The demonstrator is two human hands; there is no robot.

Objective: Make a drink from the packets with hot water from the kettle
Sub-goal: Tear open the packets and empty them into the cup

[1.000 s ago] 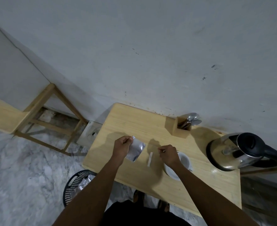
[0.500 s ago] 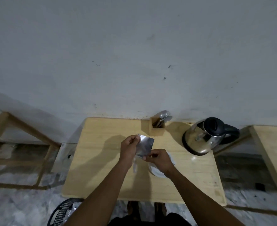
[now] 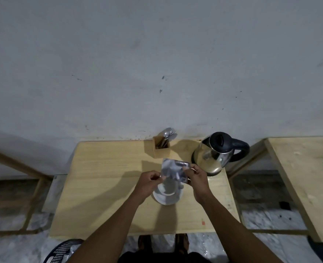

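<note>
A silver foil packet [image 3: 174,170] is held up above a white cup [image 3: 168,186] that stands on a white saucer [image 3: 167,198]. My left hand [image 3: 149,182] pinches the packet's lower left corner. My right hand [image 3: 196,176] pinches its right edge. The steel kettle [image 3: 213,154] with a black lid and handle stands at the table's back right, just beyond my right hand. The inside of the cup is partly hidden by the packet and my hands.
A wooden holder with spoons [image 3: 161,147] stands at the back edge of the wooden table [image 3: 103,186], against the wall. A second table [image 3: 305,179] is to the right. A black basket [image 3: 62,251] sits on the floor at the lower left.
My right hand has joined the left on the packet, and both have carried it to the right, over the cup. The camera view has swung to face the table squarely.
</note>
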